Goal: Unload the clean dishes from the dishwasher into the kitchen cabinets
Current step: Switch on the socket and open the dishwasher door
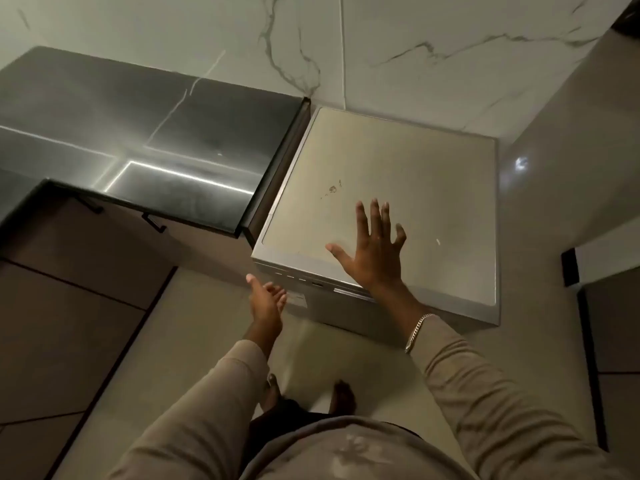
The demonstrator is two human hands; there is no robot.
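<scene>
**A:** Both hands empty?

**B:** Yes. The left hand (266, 301) is stretched forward, fingers relaxed and thumb up, gripping nothing. The right hand (372, 251) is spread wide with its fingers straight, and it holds nothing either.

**A:** Where is the dishwasher?

**B:** Directly under the right hand. The dishwasher (415, 188) is a pale box seen from above. The right palm lies over the near part of its top; whether it actually touches, I cannot tell. The left hand hangs just beside the near left corner, level with the control strip (311, 282) along the front edge.

**A:** And around them?

**B:** Beyond the left hand, a dark glossy counter (138, 133) stands just beside the dishwasher's left side, with black cabinet handles (154, 223) below its edge. Past both hands rises a veined marble wall (415, 46). A chain bracelet (415, 332) sits on the right wrist, and pale floor (214, 323) shows below the left hand.
</scene>
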